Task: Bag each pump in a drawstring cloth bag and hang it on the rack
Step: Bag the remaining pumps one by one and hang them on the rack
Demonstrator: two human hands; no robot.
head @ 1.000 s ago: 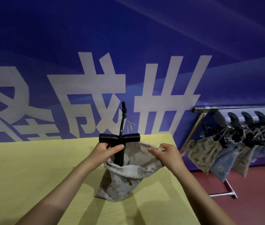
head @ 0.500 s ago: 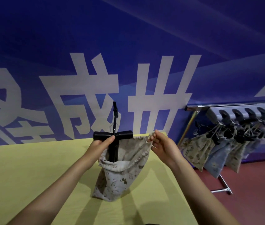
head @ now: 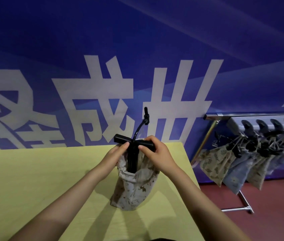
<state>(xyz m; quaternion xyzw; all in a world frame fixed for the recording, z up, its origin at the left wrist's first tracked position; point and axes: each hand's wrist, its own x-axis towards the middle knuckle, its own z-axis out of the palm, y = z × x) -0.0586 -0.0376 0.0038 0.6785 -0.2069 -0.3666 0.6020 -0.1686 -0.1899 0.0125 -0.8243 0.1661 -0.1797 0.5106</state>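
The black pump point(head: 132, 158) stands upright in the printed cloth bag point(head: 134, 186), which rests on the yellow bench point(head: 33, 180) near its far right corner; the barrel is inside the bag, while the T-handle and the curved hose rise above the bag's mouth. Half a second ago the right hand point(head: 157, 153) was out to the right of the pump, pinching the bag's rim; it has now come over to the pump, and its fingers point(head: 152, 142) are curled around the right arm of the T-handle. The left hand point(head: 116, 153) stays at the left side of the pump, as before; its fingers point(head: 124, 146) are bent and narrow, the tips touching the pump just under the handle, beside the bag's rim. The bag's mouth has drawn closer around the pump. To the right of the pump, beyond the bench edge, the metal rack point(head: 252, 119) carries several filled bags point(head: 214, 162) hanging from it.
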